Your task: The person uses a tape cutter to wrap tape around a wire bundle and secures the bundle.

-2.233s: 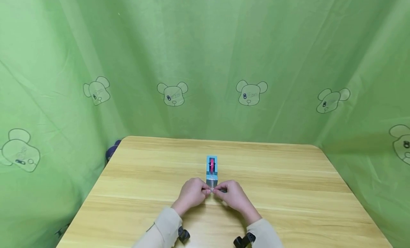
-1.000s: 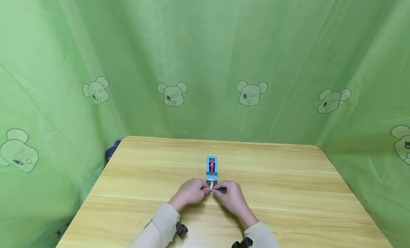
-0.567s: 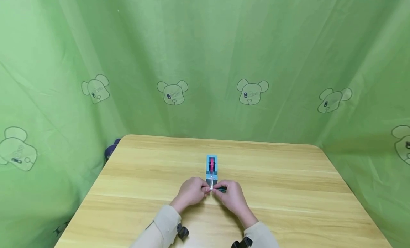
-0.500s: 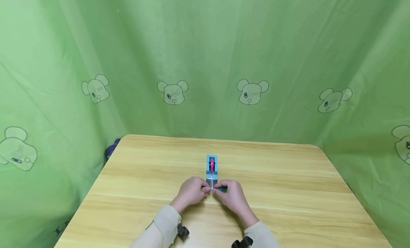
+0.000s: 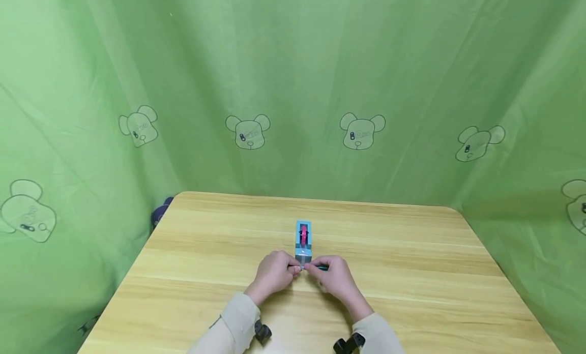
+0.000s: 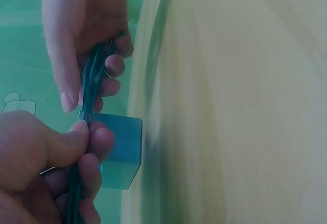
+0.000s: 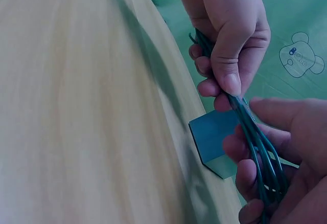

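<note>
A bundled green cable point(image 7: 263, 150) stretches between my two hands, just in front of a blue tape dispenser point(image 5: 303, 252). My left hand point(image 5: 272, 273) pinches the bundle between thumb and fingers, seen closely in the left wrist view. My right hand point(image 5: 338, 278) has its fingers curled under the other stretch of the cable point(image 6: 93, 73), its thumb lying rather straight near the middle. From the dispenser a clear strip of tape point(image 5: 302, 261) comes down to the cable between the fingertips. Fingers hide much of where the tape meets the bundle.
The dispenser carries a pink-cored roll point(image 5: 303, 235). All this stands on a wood-grain table point(image 5: 403, 257) with rounded back corners. A green curtain point(image 5: 297, 79) printed with bear heads surrounds it at the back and sides.
The right hand has shifted slightly right, and both hands and the cable sit a little closer to the dispenser. Less of the tape strip shows. The dispenser stays put.
</note>
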### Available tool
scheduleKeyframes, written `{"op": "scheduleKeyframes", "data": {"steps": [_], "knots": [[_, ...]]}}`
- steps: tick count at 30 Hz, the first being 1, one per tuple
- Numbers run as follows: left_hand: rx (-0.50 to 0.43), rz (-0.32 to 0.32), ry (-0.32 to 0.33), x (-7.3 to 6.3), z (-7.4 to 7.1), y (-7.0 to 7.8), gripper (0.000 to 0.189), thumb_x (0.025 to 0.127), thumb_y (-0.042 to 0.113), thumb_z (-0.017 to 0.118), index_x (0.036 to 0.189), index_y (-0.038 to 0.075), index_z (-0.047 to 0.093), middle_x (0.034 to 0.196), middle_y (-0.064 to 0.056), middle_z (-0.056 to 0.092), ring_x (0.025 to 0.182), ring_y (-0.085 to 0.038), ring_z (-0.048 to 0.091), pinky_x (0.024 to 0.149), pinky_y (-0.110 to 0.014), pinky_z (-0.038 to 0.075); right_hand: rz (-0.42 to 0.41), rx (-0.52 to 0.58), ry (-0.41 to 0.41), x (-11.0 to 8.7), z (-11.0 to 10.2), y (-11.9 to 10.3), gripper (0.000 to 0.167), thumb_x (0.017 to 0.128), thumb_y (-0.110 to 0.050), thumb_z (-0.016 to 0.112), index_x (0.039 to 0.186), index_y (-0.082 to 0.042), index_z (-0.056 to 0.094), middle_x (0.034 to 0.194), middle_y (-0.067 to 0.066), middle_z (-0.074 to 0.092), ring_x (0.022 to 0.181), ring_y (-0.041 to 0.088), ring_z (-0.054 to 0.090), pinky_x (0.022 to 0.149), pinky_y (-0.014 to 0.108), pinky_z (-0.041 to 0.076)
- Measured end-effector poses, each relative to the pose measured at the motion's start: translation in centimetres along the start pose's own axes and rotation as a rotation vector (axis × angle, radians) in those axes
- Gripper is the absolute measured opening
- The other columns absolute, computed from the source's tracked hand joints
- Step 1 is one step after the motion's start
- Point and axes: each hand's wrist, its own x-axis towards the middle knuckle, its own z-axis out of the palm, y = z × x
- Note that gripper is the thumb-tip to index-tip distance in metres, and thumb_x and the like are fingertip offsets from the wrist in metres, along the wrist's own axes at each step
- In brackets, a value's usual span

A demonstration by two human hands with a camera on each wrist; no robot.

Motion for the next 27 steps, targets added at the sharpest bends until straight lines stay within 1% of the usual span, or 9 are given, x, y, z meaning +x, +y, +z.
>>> {"op": "scheduleKeyframes", "data": {"steps": [2, 5, 8, 12, 14, 17, 21, 22, 27], "knots": [[0.011, 0.000, 0.013, 0.0, 0.1, 0.0, 0.009, 0.088, 0.017, 0.075, 0.087, 0.023, 0.081, 0.084, 0.012, 0.071, 0.074, -0.007, 0.061, 0.071, -0.033, 0.052, 0.003, -0.007, -0.021, 0.0, -0.1, -0.1, 0.015, 0.091, -0.028, 0.073, 0.092, -0.014, 0.077, 0.078, 0.006, 0.069, 0.049, 0.012, 0.052, 0.045, 0.024, 0.042], [0.018, -0.004, 0.028, 0.0, 0.2, 0.0, 0.009, 0.088, 0.017, 0.076, 0.090, 0.023, 0.081, 0.089, 0.010, 0.073, 0.079, -0.009, 0.064, 0.073, -0.034, 0.053, 0.002, -0.042, -0.033, 0.1, -0.1, -0.2, 0.016, 0.092, -0.029, 0.072, 0.093, -0.014, 0.078, 0.084, 0.003, 0.070, 0.051, 0.012, 0.052, 0.048, 0.025, 0.043], [0.013, -0.004, 0.035, 0.1, 0.2, 0.0, 0.008, 0.087, 0.017, 0.076, 0.091, 0.022, 0.081, 0.091, 0.008, 0.074, 0.077, -0.009, 0.063, 0.071, -0.032, 0.053, 0.009, -0.061, -0.024, 0.1, 0.0, -0.3, 0.013, 0.091, -0.028, 0.073, 0.089, -0.016, 0.077, 0.089, 0.001, 0.071, 0.060, 0.013, 0.055, 0.055, 0.028, 0.046], [0.000, -0.003, 0.031, 0.0, 0.2, 0.0, 0.008, 0.088, 0.017, 0.075, 0.093, 0.021, 0.081, 0.093, 0.007, 0.074, 0.074, -0.006, 0.061, 0.069, -0.030, 0.052, -0.007, -0.086, 0.006, 0.3, 0.2, -0.2, 0.009, 0.090, -0.027, 0.075, 0.086, -0.019, 0.077, 0.095, -0.002, 0.072, 0.077, 0.014, 0.058, 0.069, 0.033, 0.049], [-0.012, -0.001, 0.025, 0.0, 0.1, 0.0, 0.009, 0.088, 0.018, 0.075, 0.094, 0.021, 0.081, 0.093, 0.006, 0.074, 0.072, -0.005, 0.059, 0.067, -0.029, 0.051, -0.014, -0.094, 0.018, 0.4, 0.2, -0.1, 0.007, 0.089, -0.025, 0.075, 0.086, -0.020, 0.077, 0.096, -0.003, 0.072, 0.082, 0.014, 0.060, 0.075, 0.035, 0.050], [-0.033, -0.003, 0.009, -0.1, 0.0, 0.1, 0.010, 0.088, 0.019, 0.075, 0.097, 0.020, 0.080, 0.093, 0.005, 0.074, 0.064, -0.006, 0.055, 0.060, -0.026, 0.048, -0.026, -0.089, 0.029, 0.4, 0.3, 0.0, 0.007, 0.089, -0.024, 0.076, 0.085, -0.019, 0.077, 0.095, -0.004, 0.072, 0.085, 0.014, 0.061, 0.079, 0.037, 0.051], [-0.055, -0.009, -0.019, 0.0, -0.3, 0.2, 0.012, 0.090, 0.021, 0.074, 0.100, 0.019, 0.080, 0.085, 0.006, 0.071, 0.054, -0.008, 0.049, 0.051, -0.025, 0.043, -0.042, -0.068, 0.044, 0.4, 0.5, 0.0, 0.011, 0.087, -0.026, 0.078, 0.086, -0.015, 0.077, 0.094, -0.004, 0.073, 0.087, 0.014, 0.062, 0.083, 0.040, 0.051], [-0.058, -0.012, -0.027, 0.0, -0.4, 0.2, 0.012, 0.090, 0.022, 0.073, 0.100, 0.019, 0.080, 0.083, 0.006, 0.070, 0.052, -0.008, 0.048, 0.050, -0.025, 0.043, -0.044, -0.062, 0.047, 0.4, 0.5, 0.0, 0.012, 0.086, -0.026, 0.078, 0.086, -0.014, 0.077, 0.093, -0.005, 0.073, 0.087, 0.014, 0.063, 0.084, 0.041, 0.051], [-0.079, -0.015, -0.072, 0.2, -0.9, 0.1, 0.012, 0.092, 0.022, 0.071, 0.098, 0.019, 0.080, 0.085, 0.007, 0.071, 0.053, -0.008, 0.051, 0.051, -0.026, 0.044, -0.069, -0.042, 0.053, 0.4, 0.5, 0.1, 0.014, 0.083, -0.026, 0.081, 0.086, -0.013, 0.077, 0.090, -0.007, 0.072, 0.092, 0.015, 0.065, 0.089, 0.045, 0.050]]}}
